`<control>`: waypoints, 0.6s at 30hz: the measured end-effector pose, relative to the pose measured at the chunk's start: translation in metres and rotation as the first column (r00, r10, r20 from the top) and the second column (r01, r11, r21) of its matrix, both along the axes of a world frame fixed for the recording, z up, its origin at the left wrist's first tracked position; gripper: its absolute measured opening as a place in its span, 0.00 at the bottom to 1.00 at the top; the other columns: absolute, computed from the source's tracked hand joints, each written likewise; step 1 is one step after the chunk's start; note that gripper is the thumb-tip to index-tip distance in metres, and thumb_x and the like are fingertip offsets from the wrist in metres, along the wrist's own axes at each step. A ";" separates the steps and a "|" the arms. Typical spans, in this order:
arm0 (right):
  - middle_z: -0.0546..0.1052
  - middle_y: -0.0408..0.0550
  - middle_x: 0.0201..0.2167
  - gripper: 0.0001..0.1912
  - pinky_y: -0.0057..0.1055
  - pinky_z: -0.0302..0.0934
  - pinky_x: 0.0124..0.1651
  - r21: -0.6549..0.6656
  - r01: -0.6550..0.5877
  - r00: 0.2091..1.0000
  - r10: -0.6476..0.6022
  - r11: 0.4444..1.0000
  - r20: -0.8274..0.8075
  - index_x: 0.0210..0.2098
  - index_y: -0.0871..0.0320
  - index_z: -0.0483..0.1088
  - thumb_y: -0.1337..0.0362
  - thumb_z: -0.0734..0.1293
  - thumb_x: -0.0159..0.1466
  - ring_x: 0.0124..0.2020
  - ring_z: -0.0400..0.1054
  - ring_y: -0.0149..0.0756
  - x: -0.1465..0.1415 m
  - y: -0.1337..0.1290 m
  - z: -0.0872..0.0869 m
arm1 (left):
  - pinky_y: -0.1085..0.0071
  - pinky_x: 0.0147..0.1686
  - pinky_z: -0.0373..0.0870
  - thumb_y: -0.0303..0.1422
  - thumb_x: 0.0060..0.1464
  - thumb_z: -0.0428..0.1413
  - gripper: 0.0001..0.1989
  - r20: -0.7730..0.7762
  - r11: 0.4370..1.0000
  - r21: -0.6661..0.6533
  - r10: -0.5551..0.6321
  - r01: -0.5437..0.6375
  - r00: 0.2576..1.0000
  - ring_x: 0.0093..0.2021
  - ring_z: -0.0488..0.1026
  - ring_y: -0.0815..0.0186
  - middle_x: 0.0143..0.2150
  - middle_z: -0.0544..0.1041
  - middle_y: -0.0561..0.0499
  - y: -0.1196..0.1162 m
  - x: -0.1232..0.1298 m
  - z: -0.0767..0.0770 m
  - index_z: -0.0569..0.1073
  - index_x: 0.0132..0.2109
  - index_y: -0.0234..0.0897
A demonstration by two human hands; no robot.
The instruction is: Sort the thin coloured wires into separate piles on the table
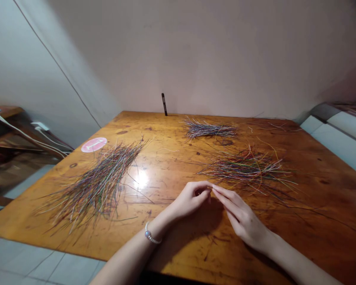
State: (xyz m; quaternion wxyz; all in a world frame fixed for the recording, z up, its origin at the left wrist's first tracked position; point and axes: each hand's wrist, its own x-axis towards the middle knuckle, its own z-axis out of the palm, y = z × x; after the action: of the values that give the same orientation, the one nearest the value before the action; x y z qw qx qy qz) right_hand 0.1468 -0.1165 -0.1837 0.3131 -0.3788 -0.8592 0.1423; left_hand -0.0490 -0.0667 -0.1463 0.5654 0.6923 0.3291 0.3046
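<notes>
My left hand (192,199), with a beaded bracelet (150,234) at its wrist, is closed in a pinch over the front middle of the table. Its fingertips meet those of my right hand (245,219), which is also pinched. Whatever lies between the fingertips is too small or hidden to make out. Just beyond my right hand is a loose pile of thin multicoloured wires (246,167). A larger heap of similar wires (91,184) spreads out at the left. Farther back lies a smaller bundle of mostly pale and dark wires (210,129).
The wooden table (163,178) meets the wall at its far edge. A black pen-like stick (164,105) stands upright there. A round pink sticker (94,145) is at the left edge. Stray wires (274,126) lie back right. White cables (20,134) run along the left side.
</notes>
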 end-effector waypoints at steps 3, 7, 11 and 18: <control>0.61 0.51 0.62 0.33 0.41 0.56 0.63 0.022 -0.016 1.000 0.016 1.000 -0.015 0.66 0.53 0.47 0.79 0.53 0.64 0.64 0.54 0.39 -0.002 -0.001 0.001 | 0.75 0.35 0.65 0.29 0.59 0.49 0.10 -0.009 0.999 -0.014 -0.039 0.039 0.999 0.34 0.67 0.69 0.33 0.74 0.50 -0.001 0.001 0.000 0.74 0.37 0.30; 0.62 0.52 0.62 0.34 0.41 0.57 0.62 0.046 -0.027 0.999 0.029 0.999 -0.026 0.66 0.53 0.46 0.79 0.54 0.63 0.63 0.55 0.39 -0.004 -0.002 0.001 | 0.74 0.33 0.65 0.34 0.59 0.50 0.14 -0.020 0.999 -0.040 -0.037 0.036 0.999 0.33 0.69 0.67 0.32 0.76 0.49 -0.002 0.002 -0.004 0.76 0.37 0.29; 0.58 0.52 0.64 0.34 0.41 0.55 0.63 0.033 -0.014 1.000 0.014 0.999 -0.014 0.66 0.53 0.46 0.79 0.54 0.63 0.65 0.52 0.39 -0.005 -0.003 0.001 | 0.74 0.34 0.67 0.34 0.58 0.51 0.14 -0.023 0.999 -0.027 0.030 -0.030 0.999 0.33 0.71 0.66 0.33 0.78 0.47 0.000 0.002 -0.005 0.78 0.37 0.29; 0.42 0.48 0.69 0.32 0.45 0.57 0.61 -0.023 0.112 0.993 -0.113 0.993 -0.041 0.64 0.49 0.52 0.77 0.55 0.63 0.67 0.46 0.46 -0.006 -0.004 0.003 | 0.77 0.23 0.63 0.36 0.54 0.56 0.11 0.069 0.915 0.022 0.402 -0.404 0.913 0.22 0.66 0.72 0.24 0.73 0.52 0.013 -0.010 0.005 0.78 0.36 0.31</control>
State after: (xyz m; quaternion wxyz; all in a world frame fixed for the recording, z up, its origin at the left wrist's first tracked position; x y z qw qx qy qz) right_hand 0.1411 -0.1206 -0.1810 0.3348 -0.4266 -0.8282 0.1416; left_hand -0.0586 -0.0536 -0.1416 0.4881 0.6098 0.4412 0.4419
